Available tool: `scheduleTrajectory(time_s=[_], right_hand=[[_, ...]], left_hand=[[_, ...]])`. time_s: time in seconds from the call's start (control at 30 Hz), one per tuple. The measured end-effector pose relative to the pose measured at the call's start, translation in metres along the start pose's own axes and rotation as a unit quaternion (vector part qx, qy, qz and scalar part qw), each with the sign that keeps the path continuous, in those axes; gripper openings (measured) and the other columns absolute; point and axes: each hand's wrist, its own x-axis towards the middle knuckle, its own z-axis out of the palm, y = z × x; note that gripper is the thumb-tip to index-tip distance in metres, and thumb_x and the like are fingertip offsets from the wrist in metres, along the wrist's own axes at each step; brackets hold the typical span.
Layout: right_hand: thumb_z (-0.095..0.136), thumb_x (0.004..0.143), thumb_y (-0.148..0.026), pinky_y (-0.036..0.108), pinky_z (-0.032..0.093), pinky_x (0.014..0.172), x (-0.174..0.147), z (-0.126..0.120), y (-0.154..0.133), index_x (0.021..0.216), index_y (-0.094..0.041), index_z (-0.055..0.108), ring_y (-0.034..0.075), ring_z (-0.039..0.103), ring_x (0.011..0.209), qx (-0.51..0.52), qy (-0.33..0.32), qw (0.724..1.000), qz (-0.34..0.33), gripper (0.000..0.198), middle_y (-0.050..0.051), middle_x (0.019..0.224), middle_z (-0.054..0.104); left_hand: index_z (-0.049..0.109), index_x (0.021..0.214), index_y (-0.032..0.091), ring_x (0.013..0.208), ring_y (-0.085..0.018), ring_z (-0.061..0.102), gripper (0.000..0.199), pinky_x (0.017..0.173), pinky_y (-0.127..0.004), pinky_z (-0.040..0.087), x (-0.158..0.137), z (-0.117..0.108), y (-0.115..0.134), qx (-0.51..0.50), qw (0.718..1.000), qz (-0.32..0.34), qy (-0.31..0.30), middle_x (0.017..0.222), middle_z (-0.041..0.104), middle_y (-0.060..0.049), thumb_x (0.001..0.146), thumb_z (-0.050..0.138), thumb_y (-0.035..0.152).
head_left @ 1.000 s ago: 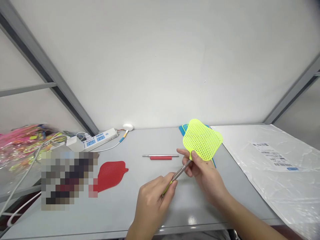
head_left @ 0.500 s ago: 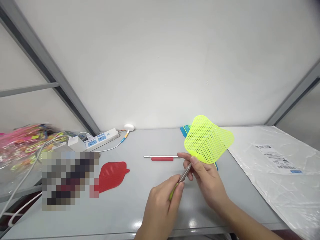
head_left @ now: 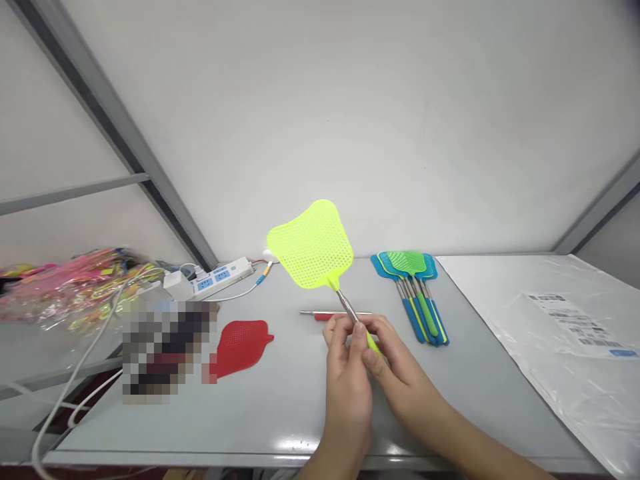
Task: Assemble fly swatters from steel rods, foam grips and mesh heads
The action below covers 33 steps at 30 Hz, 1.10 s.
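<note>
A yellow-green fly swatter (head_left: 314,248) with a perforated head and a metal shaft is held up over the table, head tilted to the upper left. My left hand (head_left: 347,373) is closed on its shaft near the grip. My right hand (head_left: 393,363) closes round the yellow-green grip just beside it. Behind my hands, a thin metal rod with a red grip (head_left: 325,317) lies partly hidden on the table. To the left rests a loose red swatter head (head_left: 244,347). On the right, several blue and green fly swatters (head_left: 417,300) lie fanned in a pile.
A white power strip (head_left: 220,277) with plugs and cables stands at the back left, by plastic bags (head_left: 90,280) of colourful items. A blurred-out object lies near them. A white plastic package (head_left: 550,333) covers the table's right side.
The swatter's head has swung from right to left. My right hand has left the head joint and now holds the grip. The pile of swatters has come into fuller view.
</note>
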Motion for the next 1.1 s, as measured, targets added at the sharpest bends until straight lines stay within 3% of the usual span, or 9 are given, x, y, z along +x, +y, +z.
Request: scheduleTrajectory(time_s=[0.1,0.2,0.3,0.4,0.53,0.77,0.93,1.0,1.1], right_hand=[[0.042,0.098,-0.040,0.026,0.042,0.073,-0.002,-0.001,0.006,0.094,-0.024,0.051,0.016,0.053,0.081,-0.042,-0.035,0.997,0.047,0.019,0.001,0.088,0.056],[0.038,0.099,-0.043,0.026,0.031,0.056,-0.007,0.001,0.008,0.081,-0.023,0.043,0.013,0.041,0.060,-0.072,-0.071,0.991,0.089,0.027,-0.004,0.065,0.045],[0.039,0.098,-0.046,0.026,0.026,0.054,-0.010,0.005,0.005,0.079,-0.023,0.043,0.013,0.039,0.059,-0.109,-0.102,0.984,0.102,0.030,-0.005,0.064,0.042],[0.038,0.098,-0.047,0.026,0.024,0.054,-0.012,0.009,0.003,0.079,-0.023,0.044,0.013,0.039,0.058,-0.131,-0.131,0.975,0.123,0.031,-0.005,0.062,0.042],[0.034,0.098,-0.048,0.027,0.023,0.053,-0.013,0.009,0.006,0.079,-0.024,0.041,0.014,0.041,0.059,-0.159,-0.140,0.968,0.136,0.032,-0.004,0.061,0.043],[0.034,0.097,-0.049,0.028,0.023,0.054,-0.013,0.007,0.001,0.071,-0.023,0.035,0.016,0.042,0.061,-0.219,-0.139,0.954,0.148,0.037,-0.003,0.062,0.046],[0.037,0.096,-0.051,0.028,0.027,0.056,-0.011,-0.005,-0.013,0.072,-0.023,0.041,0.017,0.048,0.067,-0.220,-0.151,0.949,0.169,0.038,-0.001,0.069,0.053],[0.036,0.096,-0.053,0.028,0.028,0.058,-0.010,-0.011,-0.017,0.075,-0.024,0.045,0.016,0.049,0.068,-0.224,-0.153,0.948,0.167,0.037,-0.002,0.071,0.054],[0.034,0.097,-0.052,0.027,0.029,0.058,-0.008,-0.017,-0.021,0.081,-0.024,0.048,0.016,0.049,0.066,-0.242,-0.151,0.945,0.162,0.035,-0.003,0.070,0.054]], left_hand=[[0.064,0.108,0.024,0.116,-0.021,0.052,0.030,0.089,-0.026,0.047,0.005,-0.008,0.004,-0.011,0.999,-0.031,-0.025,0.125,0.051,-0.006,0.089,0.057,0.047],[0.060,0.118,0.027,0.120,-0.022,0.051,0.038,0.091,-0.030,0.047,0.012,-0.024,0.016,-0.054,0.998,-0.003,-0.028,0.130,0.053,-0.007,0.090,0.053,0.051],[0.055,0.125,0.028,0.114,-0.024,0.057,0.048,0.089,-0.037,0.049,0.023,-0.039,0.035,-0.175,0.984,0.020,-0.015,0.130,0.057,-0.009,0.092,0.042,0.060],[0.060,0.118,0.025,0.108,-0.025,0.062,0.048,0.088,-0.040,0.050,0.034,-0.047,0.046,-0.234,0.972,0.009,0.014,0.121,0.064,-0.010,0.091,0.043,0.060],[0.065,0.107,0.017,0.099,-0.024,0.067,0.039,0.090,-0.040,0.049,0.037,-0.046,0.040,-0.217,0.974,0.034,0.049,0.108,0.070,-0.012,0.091,0.053,0.050],[0.067,0.106,0.014,0.093,-0.022,0.068,0.042,0.073,-0.032,0.052,0.026,-0.039,0.028,-0.192,0.978,0.036,0.079,0.112,0.069,-0.015,0.092,0.051,0.050],[0.069,0.099,0.012,0.080,-0.017,0.066,0.038,0.077,-0.031,0.050,0.024,-0.047,0.027,-0.175,0.983,0.014,0.061,0.098,0.072,-0.012,0.093,0.053,0.046],[0.069,0.097,0.013,0.082,-0.017,0.065,0.035,0.080,-0.032,0.049,0.022,-0.049,0.027,-0.160,0.986,0.015,0.033,0.094,0.071,-0.011,0.093,0.053,0.043],[0.070,0.099,0.015,0.087,-0.017,0.063,0.028,0.083,-0.032,0.048,0.018,-0.052,0.027,-0.104,0.994,0.018,-0.039,0.105,0.069,-0.010,0.094,0.053,0.037]])
